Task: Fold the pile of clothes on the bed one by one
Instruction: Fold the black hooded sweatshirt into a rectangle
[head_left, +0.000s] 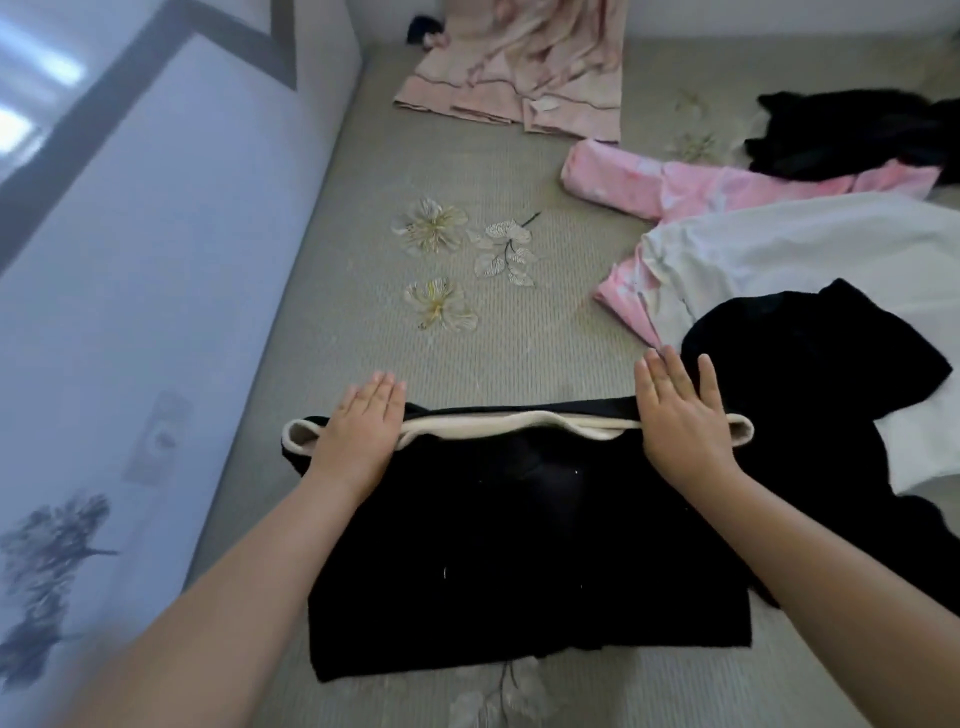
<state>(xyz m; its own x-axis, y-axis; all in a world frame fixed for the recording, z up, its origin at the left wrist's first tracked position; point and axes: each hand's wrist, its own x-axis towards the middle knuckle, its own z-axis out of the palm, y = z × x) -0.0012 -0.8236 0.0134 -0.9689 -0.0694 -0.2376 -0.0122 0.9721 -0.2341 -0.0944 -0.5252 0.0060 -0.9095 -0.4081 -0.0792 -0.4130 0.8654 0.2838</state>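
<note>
- We have the black garment (524, 530) lying flat on the grey bedspread (519, 338) right in front of us, near the bed's near edge, its long axis running left to right
- Its cream-trimmed band (483, 423) forms the far edge, stretching from one hand to the other
- Our left hand (358, 431) rests on the left end of that band and our right hand (680, 415) on the right end, so each hand is equally near its own end
- Both hands lie flat, palms down, fingers straight and close together, pointing away from us; they press on the cloth and pinch nothing
- The fingertips of both hands reach just past the band onto the bedspread
- We judge this as smoothing the far edge before the next fold; the garment already looks squared into a rectangle, so a fold across its long axis, bringing one end over the other, seems the likely move, and either hand could lead it
- To the right, touching our garment's right side, lies another black piece (810, 353) over a white garment (810, 249), with a pink garment (701, 182) beyond it and more black clothes (857, 130) at the far right, all unfolded
- Far ahead lies a pale pink patterned cloth (519, 67), well apart from our hands
</note>
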